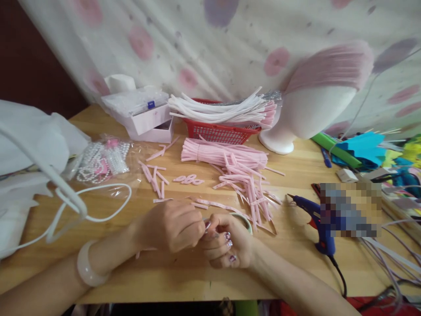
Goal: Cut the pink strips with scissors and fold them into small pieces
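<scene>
My left hand (pixel 174 226), with a pale bangle (pixel 88 265) on its wrist, is closed, its knuckles toward me. Against its fingertips, my right hand (pixel 226 241) is pinched, the other fingers curled in and showing painted nails. Whatever lies between the fingertips is hidden. Part of a pale green round rim (pixel 246 219) shows behind my right hand. Just beyond the hands lie a pink strip (pixel 223 205), small looped pink pieces (pixel 189 179) and short cut pink pipe cleaners (pixel 158 181). Bent pink pipe cleaners (pixel 258 202) spread out in front of a thick pink bundle (pixel 223 153).
A red basket (pixel 220 133) holds white pipe cleaners (pixel 213 109). Right of it stands a white foam head (pixel 315 109). A blue glue gun (pixel 315 215) lies at right, near cables. Bagged pearl beads (pixel 105 160) and a white cable (pixel 108 217) occupy the left.
</scene>
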Demonstrator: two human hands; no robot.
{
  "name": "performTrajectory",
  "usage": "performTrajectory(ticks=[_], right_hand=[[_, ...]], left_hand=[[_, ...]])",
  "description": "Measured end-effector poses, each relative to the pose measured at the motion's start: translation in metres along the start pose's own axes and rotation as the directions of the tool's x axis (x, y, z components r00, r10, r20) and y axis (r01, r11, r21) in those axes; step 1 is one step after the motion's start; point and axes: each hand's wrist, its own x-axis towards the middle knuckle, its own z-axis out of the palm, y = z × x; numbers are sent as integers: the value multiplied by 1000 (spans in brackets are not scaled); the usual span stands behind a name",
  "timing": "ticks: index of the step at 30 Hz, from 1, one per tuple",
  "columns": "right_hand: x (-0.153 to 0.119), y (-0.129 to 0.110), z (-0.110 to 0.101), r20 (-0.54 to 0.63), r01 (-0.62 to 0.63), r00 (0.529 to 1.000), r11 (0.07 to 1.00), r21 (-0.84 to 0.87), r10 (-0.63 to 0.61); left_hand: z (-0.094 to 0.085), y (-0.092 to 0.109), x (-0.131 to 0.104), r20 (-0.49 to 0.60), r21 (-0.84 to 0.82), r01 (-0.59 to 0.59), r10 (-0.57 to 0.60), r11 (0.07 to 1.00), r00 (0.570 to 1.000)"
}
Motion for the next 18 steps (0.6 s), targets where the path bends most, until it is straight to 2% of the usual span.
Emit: performTrajectory(ticks=[3, 5, 7, 9, 10, 11, 12, 14, 15, 16, 17, 18], right_hand=[[1, 2, 0, -127, 127, 979, 967, -221, -158], [2, 4, 0, -207, 237, 920, 892, -384, -333], [2, 5, 0, -252, 317, 848, 826, -465, -467], [1, 5, 2, -263, 348, 781, 745, -570, -566], [0, 5, 3, -246, 332, 741, 660, -674, -624], [-2, 4, 5, -204, 290, 703, 537, -792, -681], [-3, 4, 6, -132, 228, 671, 372, -900, -730], [-6, 3, 8, 49, 91, 641, 13, -996, -766], [-7, 3, 9, 114, 51, 638, -106, -993, -761], [-7, 3, 9, 148, 32, 635, -166, -986, -758], [-7, 3, 10, 138, 35, 636, -150, -988, -760], [-7, 3, 10, 71, 73, 641, -32, -997, -765]], left_hand=[[3, 5, 0, -9, -113, 164, -166, 980, 986], [5, 8, 1, 24, -262, 316, -321, 912, 947], [6, 9, 3, 123, -408, 477, -471, 778, 874], [7, 10, 6, 262, -494, 625, -582, 604, 770], [7, 10, 7, 324, -517, 686, -624, 512, 711], [7, 10, 8, 378, -536, 734, -659, 417, 650], [8, 11, 9, 440, -550, 775, -680, 312, 586], [9, 13, 9, 567, -550, 829, -682, 103, 462], [10, 13, 8, 616, -536, 844, -667, 37, 420], [11, 13, 7, 639, -520, 854, -653, 24, 407], [11, 13, 5, 625, -508, 858, -653, 77, 429], [12, 12, 3, 572, -501, 843, -657, 194, 491]])
